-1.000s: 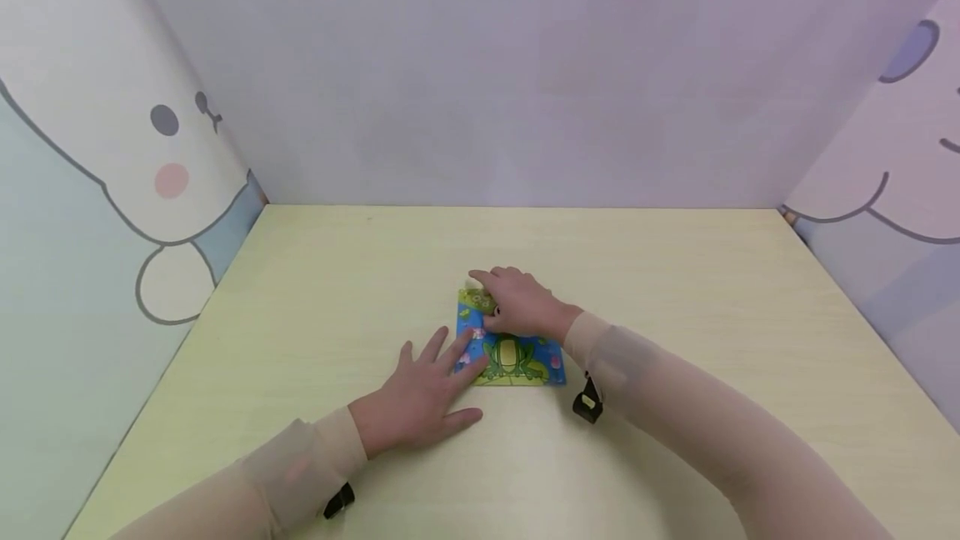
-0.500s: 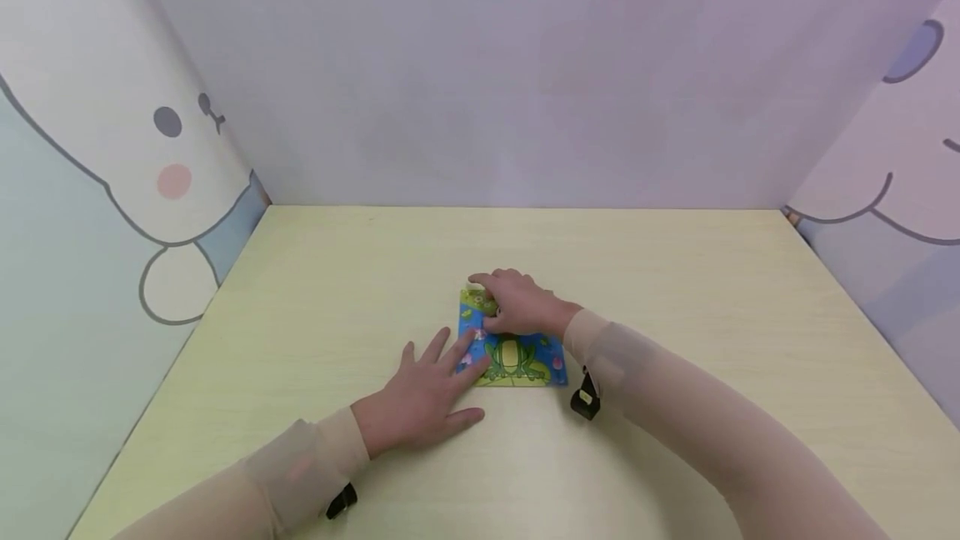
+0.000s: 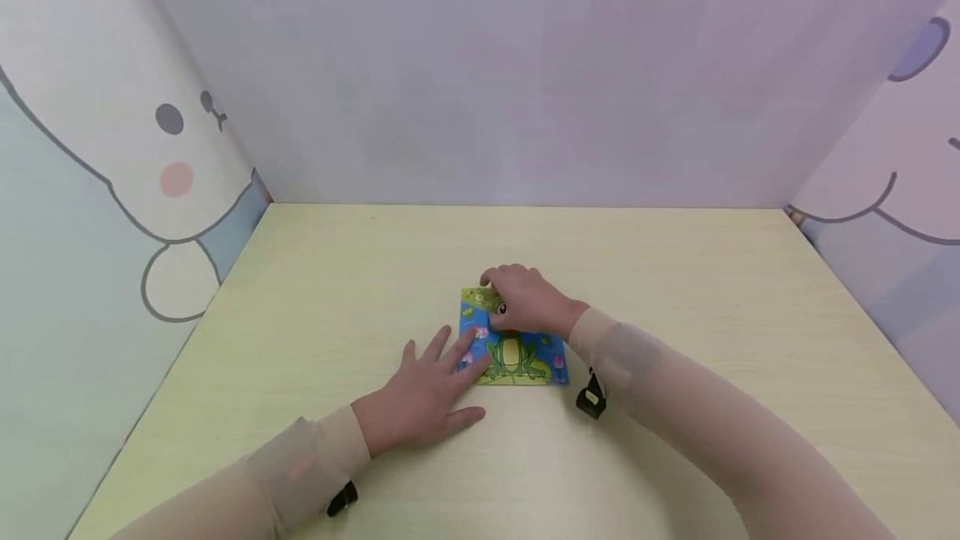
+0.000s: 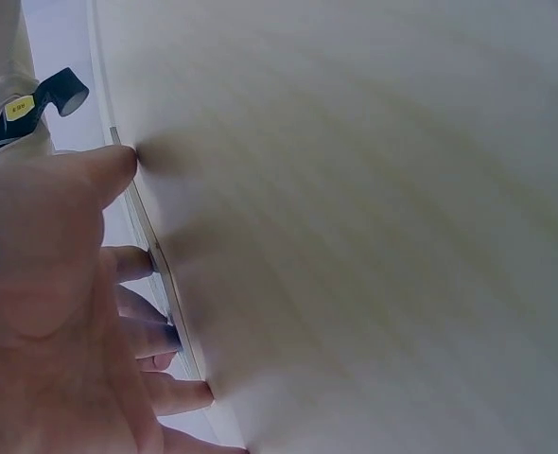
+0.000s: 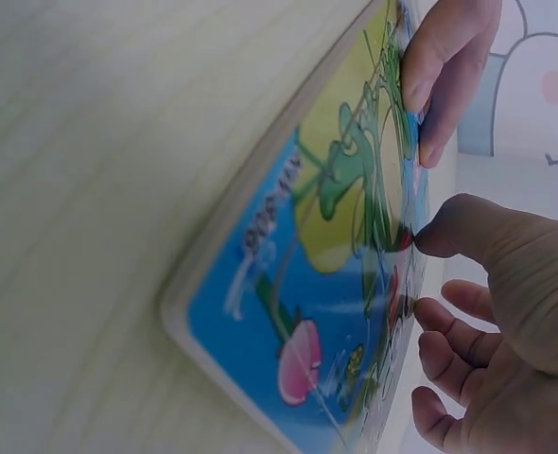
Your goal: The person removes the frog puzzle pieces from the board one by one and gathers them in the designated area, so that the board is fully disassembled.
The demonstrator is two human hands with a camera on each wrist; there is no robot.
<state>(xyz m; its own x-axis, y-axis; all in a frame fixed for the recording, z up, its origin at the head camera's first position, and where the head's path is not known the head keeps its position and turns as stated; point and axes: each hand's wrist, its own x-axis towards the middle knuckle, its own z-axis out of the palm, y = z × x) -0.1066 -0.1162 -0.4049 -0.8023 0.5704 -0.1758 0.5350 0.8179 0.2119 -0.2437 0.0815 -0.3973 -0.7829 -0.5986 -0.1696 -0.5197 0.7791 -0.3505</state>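
A jigsaw puzzle board with a green frog on blue lies flat on the table. My left hand rests with spread fingers, its index and middle fingertips on the board's left side. From below, the left wrist view shows that hand with its fingers spread along the tabletop edge. My right hand is over the frog's head, its fingers bent, with one frog eye showing beside the thumb. In the right wrist view, the thumb and fingertips of the right hand touch the board's surface, apart; whether they pinch a piece is unclear.
The pale wooden table surrounds the board. A plain light wall stands behind it, and side panels with cartoon animals flank it. Black wrist-worn devices hang under both sleeves.
My right hand has shifted slightly right, and its index finger has drawn in, so more of the frog's eye shows. The left hand and board stay essentially in place.
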